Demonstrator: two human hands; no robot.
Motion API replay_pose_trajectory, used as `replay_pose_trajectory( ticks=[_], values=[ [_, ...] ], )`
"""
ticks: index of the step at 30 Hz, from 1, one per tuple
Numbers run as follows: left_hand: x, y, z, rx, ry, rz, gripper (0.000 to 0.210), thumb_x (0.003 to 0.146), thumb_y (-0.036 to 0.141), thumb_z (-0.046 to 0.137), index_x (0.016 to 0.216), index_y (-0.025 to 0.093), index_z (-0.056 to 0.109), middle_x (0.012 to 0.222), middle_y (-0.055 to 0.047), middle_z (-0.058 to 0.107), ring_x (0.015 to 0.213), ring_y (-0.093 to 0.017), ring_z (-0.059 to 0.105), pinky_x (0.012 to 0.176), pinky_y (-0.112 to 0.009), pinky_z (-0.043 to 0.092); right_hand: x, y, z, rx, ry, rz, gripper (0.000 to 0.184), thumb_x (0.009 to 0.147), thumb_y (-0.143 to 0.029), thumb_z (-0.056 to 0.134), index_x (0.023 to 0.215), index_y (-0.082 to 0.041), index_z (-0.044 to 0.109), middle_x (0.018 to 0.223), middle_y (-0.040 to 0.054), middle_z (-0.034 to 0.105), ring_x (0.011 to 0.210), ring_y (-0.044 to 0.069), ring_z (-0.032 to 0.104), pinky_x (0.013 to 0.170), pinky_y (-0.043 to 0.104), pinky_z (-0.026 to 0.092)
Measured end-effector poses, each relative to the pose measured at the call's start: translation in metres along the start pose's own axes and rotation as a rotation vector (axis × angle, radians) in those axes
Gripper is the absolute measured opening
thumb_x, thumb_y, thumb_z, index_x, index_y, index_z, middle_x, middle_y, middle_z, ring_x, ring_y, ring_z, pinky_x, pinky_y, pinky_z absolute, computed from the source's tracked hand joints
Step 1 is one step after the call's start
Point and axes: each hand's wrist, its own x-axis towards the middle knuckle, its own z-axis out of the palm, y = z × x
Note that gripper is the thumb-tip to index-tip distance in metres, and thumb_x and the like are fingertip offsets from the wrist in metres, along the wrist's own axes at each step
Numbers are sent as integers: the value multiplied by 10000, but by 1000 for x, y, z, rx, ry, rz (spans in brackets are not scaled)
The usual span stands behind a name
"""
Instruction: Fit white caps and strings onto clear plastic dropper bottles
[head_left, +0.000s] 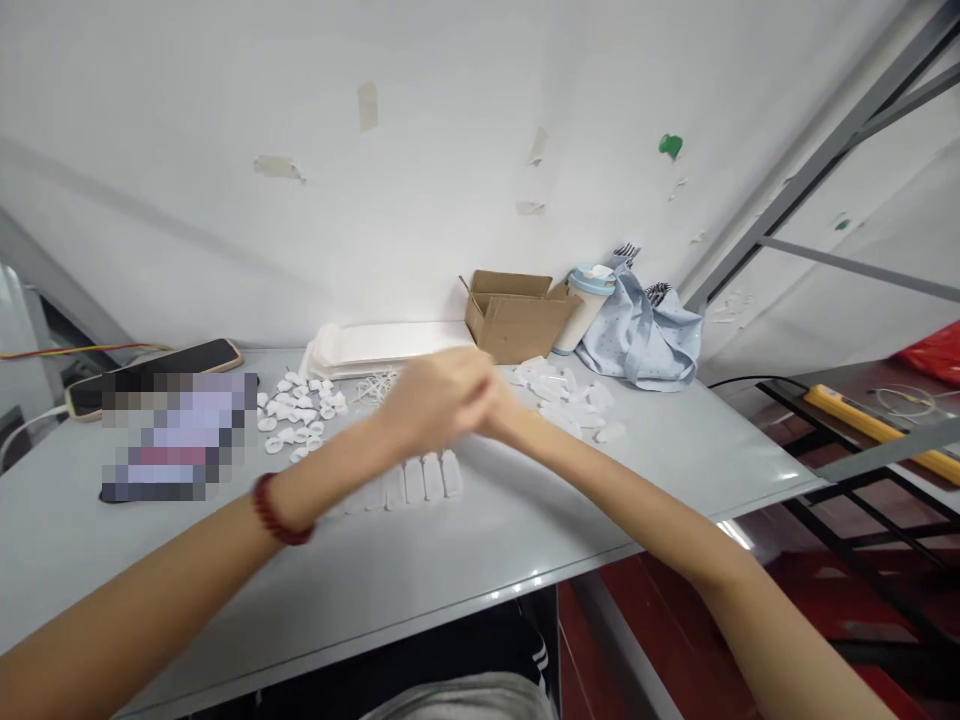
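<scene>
Both the left grip [433,400] and the right grip [489,395] overlap in a blur above the bench [675,440]; I cannot tell whether either is spread, pressed together or pinching something. Just below them on the near side lies a row of small white pieces [433,478], its left part hidden by the left wrist [341,470]. Thin white strips [375,385] are partly covered behind that arm. Pixelation masks a flat object [191,430] at left. The cardboard box [517,330] hides most of its inside.
</scene>
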Motion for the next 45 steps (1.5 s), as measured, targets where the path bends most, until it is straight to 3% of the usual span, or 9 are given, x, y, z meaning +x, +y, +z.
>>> replay_pose_trajectory(
  ticks=[2, 4, 7, 14, 21, 27, 31, 37, 45],
  values=[
    [-18, -45, -2, 19, -129, -294, 225, 862, 254, 442, 714, 174, 591, 680, -31, 637, 630, -169, 566, 588, -277, 392, -14, 35, -15, -156, 67, 182, 230, 901, -120, 422, 976, -118, 640, 923, 107, 674, 879, 227, 601, 716, 317, 499],
    [-32, -77, 4, 31, -200, -334, 215, 825, 221, 461, 681, 172, 612, 673, -40, 650, 642, -185, 587, 595, -281, 406, -23, 62, -21, -373, 85, 324, 257, 888, -74, 421, 1035, -98, 630, 993, 151, 667, 940, 258, 590, 773, 347, 472],
    [-41, -94, 22, 59, -256, -322, 200, 787, 196, 483, 711, 172, 667, 758, -79, 673, 793, -247, 615, 652, -312, 437, -30, 83, -19, -468, 73, 399, 294, 876, -45, 417, 1072, -91, 632, 1052, 173, 659, 1000, 282, 561, 823, 361, 435],
    [-30, -93, 43, 75, -216, -369, 220, 734, 142, 511, 578, 169, 664, 685, -109, 618, 793, -285, 575, 655, -350, 436, -46, 95, -16, -540, -27, 427, 316, 871, -39, 432, 1106, -109, 633, 1094, 149, 664, 1039, 280, 531, 846, 355, 384],
    [-39, -87, 17, -27, 54, -480, 290, 867, 342, 492, 905, 184, 731, 767, -51, 637, 747, -200, 571, 702, -311, 451, -47, 94, -14, -558, -94, 437, 293, 861, -62, 491, 1116, -115, 624, 1146, 139, 643, 1113, 270, 512, 865, 343, 372],
    [-80, -64, -8, -357, 345, -770, 224, 809, 419, 608, 862, 236, 726, 932, -21, 716, 843, -193, 627, 725, -266, 485, -48, 92, -12, -575, -119, 462, 311, 880, -68, 464, 1154, -111, 604, 1189, 161, 613, 1119, 288, 509, 860, 365, 384],
    [-92, -52, -13, -412, 318, -934, 234, 756, 420, 658, 866, 227, 731, 867, -15, 741, 848, -218, 661, 756, -283, 522, -48, 92, -11, -582, -129, 476, 344, 877, -65, 469, 1196, -118, 589, 1207, 166, 590, 1110, 295, 504, 847, 364, 392],
    [-93, -38, -8, -552, 299, -908, 251, 740, 404, 671, 905, 217, 698, 912, -26, 723, 879, -205, 666, 862, -311, 524, -48, 92, -10, -582, -142, 465, 345, 895, -129, 499, 1229, -114, 584, 1202, 178, 579, 1080, 300, 509, 873, 371, 396],
    [-90, -28, -10, -731, 288, -861, 159, 727, 340, 679, 775, 212, 598, 719, 3, 651, 694, -158, 625, 667, -268, 530, -45, 84, -7, -490, -81, 389, 346, 886, -112, 471, 1219, -123, 563, 1135, 154, 633, 1079, 299, 519, 882, 384, 411]
  ],
)
